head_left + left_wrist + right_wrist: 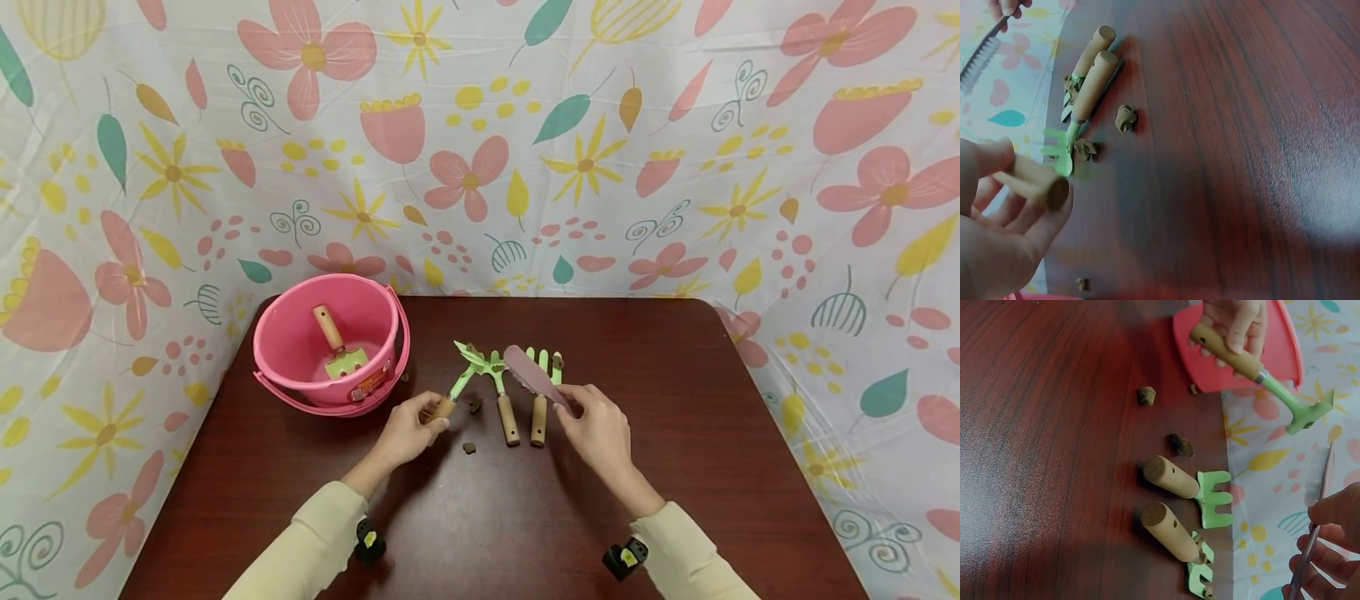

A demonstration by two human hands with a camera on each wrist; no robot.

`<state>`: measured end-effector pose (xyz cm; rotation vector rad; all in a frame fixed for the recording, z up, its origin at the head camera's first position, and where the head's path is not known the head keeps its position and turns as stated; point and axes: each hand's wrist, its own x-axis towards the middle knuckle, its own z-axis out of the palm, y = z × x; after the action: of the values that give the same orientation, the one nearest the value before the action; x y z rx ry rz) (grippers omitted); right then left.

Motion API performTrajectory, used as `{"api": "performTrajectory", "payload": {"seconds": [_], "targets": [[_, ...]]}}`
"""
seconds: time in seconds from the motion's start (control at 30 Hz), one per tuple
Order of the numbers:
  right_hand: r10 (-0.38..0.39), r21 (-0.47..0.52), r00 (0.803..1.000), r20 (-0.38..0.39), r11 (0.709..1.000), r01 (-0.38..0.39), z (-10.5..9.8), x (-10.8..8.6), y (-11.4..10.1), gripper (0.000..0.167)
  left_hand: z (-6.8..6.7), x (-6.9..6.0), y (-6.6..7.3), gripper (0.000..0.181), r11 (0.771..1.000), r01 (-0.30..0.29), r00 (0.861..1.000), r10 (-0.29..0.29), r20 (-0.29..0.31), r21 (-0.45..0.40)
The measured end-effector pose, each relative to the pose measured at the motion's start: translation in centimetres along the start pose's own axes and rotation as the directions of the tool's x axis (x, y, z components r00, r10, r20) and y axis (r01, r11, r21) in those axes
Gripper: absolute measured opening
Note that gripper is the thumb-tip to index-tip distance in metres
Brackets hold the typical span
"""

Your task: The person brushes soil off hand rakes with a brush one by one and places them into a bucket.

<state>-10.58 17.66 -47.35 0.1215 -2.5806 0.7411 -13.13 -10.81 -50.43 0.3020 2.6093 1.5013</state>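
My left hand grips the wooden handle of a small green-headed hand hoe, raised off the table with a brown bit stuck on its head. In my right hand is a brush with a mauve back and white bristles, pinched by its handle. The brush is close to the hoe head, apart from it in the right wrist view. Between the hands lie two green tools with wooden handles: a small rake and a fork-like one, with brown crumbs on the latter's tines.
A pink bucket stands at the table's back left, its handle lowered. Inside leans another green tool with a wooden handle. Brown lumps lie on the dark wooden table. Flowered cloth hangs behind.
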Motion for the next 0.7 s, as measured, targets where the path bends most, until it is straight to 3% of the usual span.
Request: {"api": "performTrajectory", "payload": {"seconds": [0.17, 0.37, 0.53, 0.7], "targets": [[-0.001, 0.004, 1.0, -0.003, 1.0, 0.001, 0.0, 0.0, 0.0, 0.024, 0.1, 0.1, -0.5, 0.025, 0.983, 0.062, 0.991, -0.039, 0.129, -0.172], [-0.011, 0.025, 1.0, -0.002, 1.0, 0.011, -0.1, 0.2, -0.1, 0.025, 0.3, 0.0, -1.0, 0.032, 0.915, 0.152, 0.966, -0.057, 0.253, -0.374], [-0.023, 0.033, 1.0, -0.002, 0.999, 0.023, 0.0, 0.3, -0.3, 0.024, 0.4, -0.2, -1.1, 0.037, 0.845, 0.218, 0.93, -0.028, 0.365, -0.488], [-0.037, 0.048, 0.999, 0.011, 0.998, 0.037, -0.1, 0.4, -0.5, 0.023, 0.5, -0.4, -1.4, 0.041, 0.81, 0.253, 0.892, 0.016, 0.452, -0.529]]}}
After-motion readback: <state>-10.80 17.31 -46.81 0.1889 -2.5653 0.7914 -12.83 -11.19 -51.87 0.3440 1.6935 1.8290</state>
